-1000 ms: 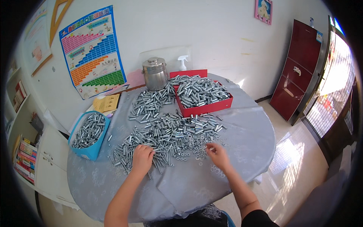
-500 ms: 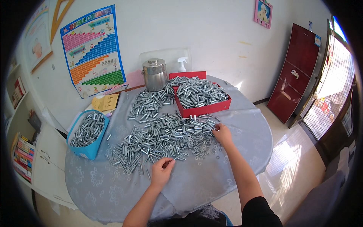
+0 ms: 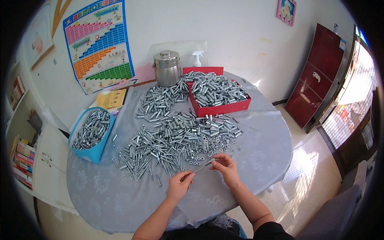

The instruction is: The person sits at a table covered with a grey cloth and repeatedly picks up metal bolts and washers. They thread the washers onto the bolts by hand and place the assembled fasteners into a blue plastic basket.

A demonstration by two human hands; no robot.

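Observation:
In front of the heap, my left hand [image 3: 181, 187] pinches a thin metal bolt [image 3: 199, 169] that points up to the right. My right hand [image 3: 227, 171] is closed on a short metal sleeve [image 3: 210, 161], held at the bolt's far end. Whether the bolt's tip is inside the sleeve is too small to tell. Just beyond both hands spread loose long bolts [image 3: 164, 147]. Small washers and nuts [image 3: 216, 145] lie at the heap's right side, and silvery sleeves [image 3: 214, 127] lie behind them.
A red box [image 3: 224, 109] heaped with metal sleeves stands at the back. A blue basket [image 3: 91, 155] full of metal parts is at the left. Behind are a steel canister [image 3: 167, 70] and a white spray bottle [image 3: 197, 59]. Grey cloth [image 3: 264, 148] covers the table.
My right hand has come from the heap's right edge toward me and left, now with a sleeve in it. My left hand has shifted slightly nearer and right. The view has tilted a little.

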